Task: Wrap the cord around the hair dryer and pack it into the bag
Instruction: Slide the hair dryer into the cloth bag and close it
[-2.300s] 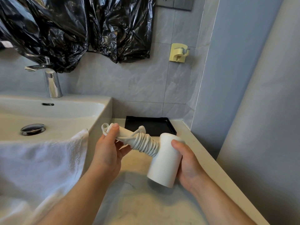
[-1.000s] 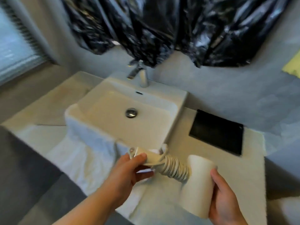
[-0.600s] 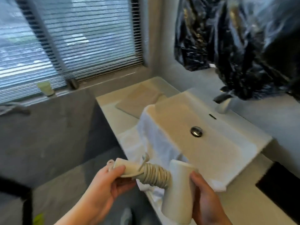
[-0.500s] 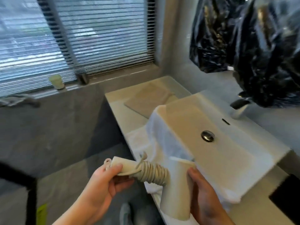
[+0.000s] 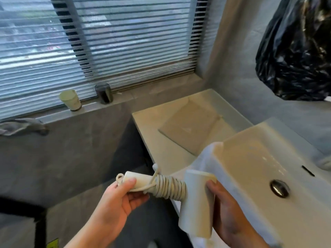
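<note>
Hair dryer (image 5: 197, 203) held in air, near, between both hands, just left of sink (image 5: 250, 154). Left hand (image 5: 114, 206) grips handle end, thumb on top. Right hand (image 5: 227, 212) curled round barrel from right. Hands apart; cord (image 5: 170, 188) coiled tight round handle between them. Flat beige bag (image 5: 189, 129) lies on counter (image 5: 152, 126), farther off, beyond towel (image 5: 202, 158) draped over sink edge.

blk plastic (image 5: 293, 56) cropped rt, blinds (image 5: 125, 42) blurry
</note>
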